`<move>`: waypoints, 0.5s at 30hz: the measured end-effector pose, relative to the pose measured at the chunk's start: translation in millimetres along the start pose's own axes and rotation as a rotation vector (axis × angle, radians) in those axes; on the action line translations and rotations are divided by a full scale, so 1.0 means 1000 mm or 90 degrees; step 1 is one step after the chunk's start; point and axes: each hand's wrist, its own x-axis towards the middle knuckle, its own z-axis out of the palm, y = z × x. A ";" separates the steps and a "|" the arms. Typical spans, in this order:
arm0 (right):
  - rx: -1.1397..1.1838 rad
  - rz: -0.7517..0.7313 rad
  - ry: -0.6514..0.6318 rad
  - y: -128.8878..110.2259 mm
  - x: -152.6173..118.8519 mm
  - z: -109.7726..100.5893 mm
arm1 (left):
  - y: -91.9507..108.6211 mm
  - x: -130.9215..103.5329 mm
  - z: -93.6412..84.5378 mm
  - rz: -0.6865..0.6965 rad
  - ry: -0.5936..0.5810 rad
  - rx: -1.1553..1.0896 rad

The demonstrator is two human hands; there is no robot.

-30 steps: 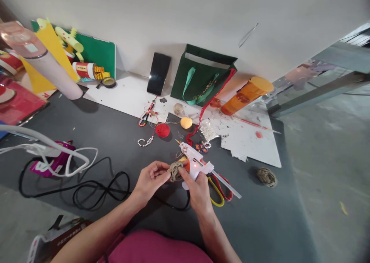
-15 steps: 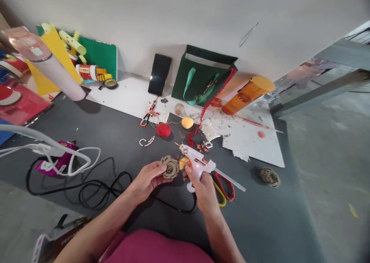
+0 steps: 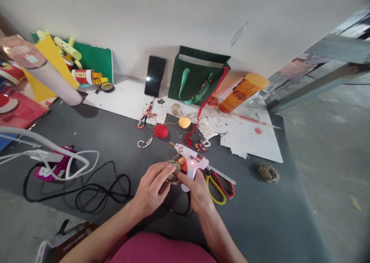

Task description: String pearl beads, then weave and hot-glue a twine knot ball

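Observation:
Between my hands is a rolled twine rose point(image 3: 175, 166), partly hidden by fingers. My left hand point(image 3: 153, 189) is closed around its left side, fingers lying over the top. My right hand point(image 3: 199, 193) grips the white handle of a glue gun point(image 3: 187, 155), with its thumb reaching to the rose. A small red light glows on the gun, and its nozzle points up and left. From its rear sticks out a clear glue stick point(image 3: 222, 174). Scissors point(image 3: 230, 192) with red and yellow handles lie just right of the gun. A second twine rose point(image 3: 268, 173) rests farther right.
Red yarn point(image 3: 161, 131), a yellow ball point(image 3: 184, 122), beads point(image 3: 145, 143) and a braided red cord point(image 3: 199, 116) lie beyond the gun. A phone point(image 3: 155, 76), green gift bag point(image 3: 198, 78) and orange cylinder point(image 3: 243, 93) stand behind. Black cable point(image 3: 101, 189) loops at left.
My left hand has turned and closed over the rose, covering more of it. My right thumb has moved left onto the rose, with the glue gun still in that hand.

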 end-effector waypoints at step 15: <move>-0.163 -0.091 0.019 0.001 0.007 -0.007 | -0.001 0.027 0.000 -0.365 -0.038 -0.320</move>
